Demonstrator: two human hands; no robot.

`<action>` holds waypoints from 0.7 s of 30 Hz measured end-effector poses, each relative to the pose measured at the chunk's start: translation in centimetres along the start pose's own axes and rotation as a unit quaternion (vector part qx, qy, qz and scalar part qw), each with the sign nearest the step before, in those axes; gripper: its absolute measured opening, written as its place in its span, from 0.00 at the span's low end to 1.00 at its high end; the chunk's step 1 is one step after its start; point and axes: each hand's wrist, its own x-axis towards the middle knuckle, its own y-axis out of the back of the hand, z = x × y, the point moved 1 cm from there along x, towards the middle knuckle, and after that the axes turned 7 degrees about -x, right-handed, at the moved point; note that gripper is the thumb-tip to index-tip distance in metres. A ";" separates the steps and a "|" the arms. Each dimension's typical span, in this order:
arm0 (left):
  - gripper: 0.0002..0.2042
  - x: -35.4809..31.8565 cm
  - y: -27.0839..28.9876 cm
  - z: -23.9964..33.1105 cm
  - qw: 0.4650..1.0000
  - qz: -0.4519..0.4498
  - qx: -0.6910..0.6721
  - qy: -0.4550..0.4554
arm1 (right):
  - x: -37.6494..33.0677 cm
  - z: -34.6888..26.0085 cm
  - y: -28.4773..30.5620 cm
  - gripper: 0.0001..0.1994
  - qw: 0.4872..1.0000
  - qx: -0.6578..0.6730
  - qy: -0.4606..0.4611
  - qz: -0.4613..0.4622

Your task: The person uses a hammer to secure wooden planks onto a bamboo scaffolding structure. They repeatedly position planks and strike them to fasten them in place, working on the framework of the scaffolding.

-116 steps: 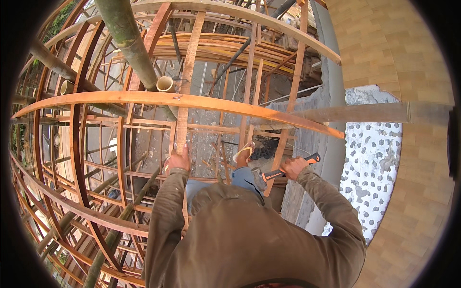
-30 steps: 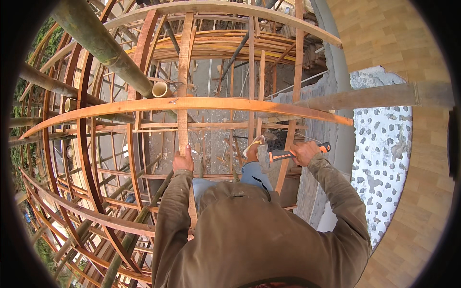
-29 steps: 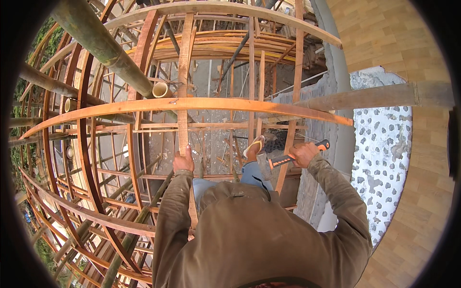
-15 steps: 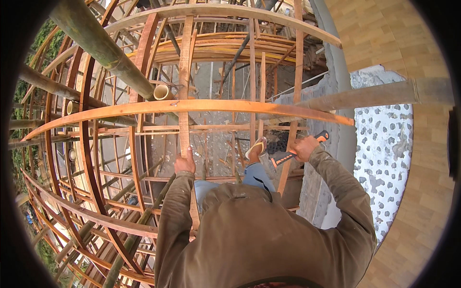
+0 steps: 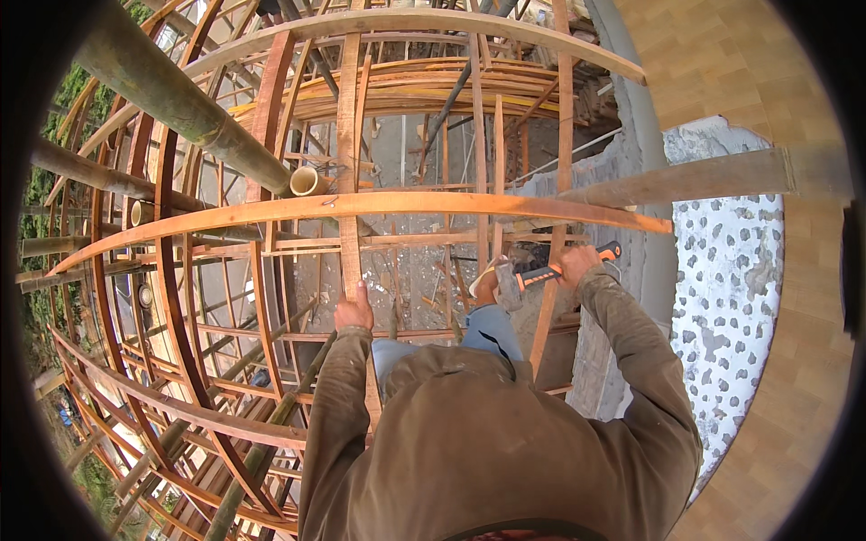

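Head view, looking down: my two hands are staying apart, and each one is gripping something. My left hand is wrapping around a long plank, with my thumb sticking up along it. My right hand is closing tight on the black and orange handle of a hammer. Its grey metal end is pointing left, toward the space between my hands.

Just past that metal end, my foot in a sandal is showing. If my fingers were slipping on the handle, the hammer could be dropping onto my toes, or through the gaps to the ground far below. If the long plank were wobbling, my left hand could be losing its hold and I could be tipping over.

Ahead of both hands, a bendy-looking orange board is crossing over. A big swing up could be bumping it. Ahead and left of my left hand, a fat bamboo pole is leaning in. Right of my right hand, a rough grey wall is standing near, so a wide swing could be scraping my knuckles. Farther right, a white spotty patch is lying beside tan tiles.
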 end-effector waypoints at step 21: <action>0.35 0.8 -1.0 -1.7 0.998 -0.032 -0.055 0.006 | -5.9 -6.3 -6.7 0.13 0.887 0.394 -0.236 0.038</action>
